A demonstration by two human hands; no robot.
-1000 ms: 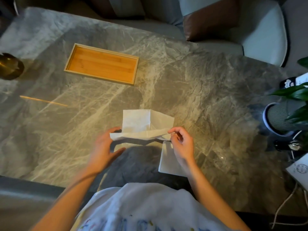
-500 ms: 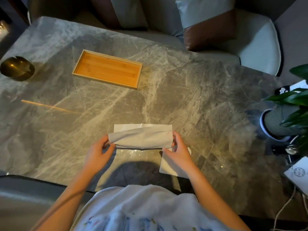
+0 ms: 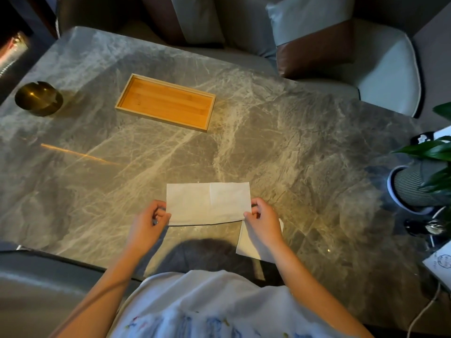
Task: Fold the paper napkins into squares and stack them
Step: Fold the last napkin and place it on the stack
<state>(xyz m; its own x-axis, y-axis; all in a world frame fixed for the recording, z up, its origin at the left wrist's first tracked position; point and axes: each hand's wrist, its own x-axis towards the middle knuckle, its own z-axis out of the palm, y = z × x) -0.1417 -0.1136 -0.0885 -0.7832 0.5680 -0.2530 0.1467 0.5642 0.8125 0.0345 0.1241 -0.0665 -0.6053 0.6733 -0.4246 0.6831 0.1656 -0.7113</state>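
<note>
white tissue-thin napkin (image 3: 208, 203), a second ago half lifted and sagging, now lies flat as a long rectangle near the marble table's (image 3: 280, 147) near edge: one fold made, one left. left hand (image 3: 146, 222) and right hand (image 3: 263, 219) pinch its near corners. another soft napkin (image 3: 246, 245) lies partly under the right wrist.
</note>
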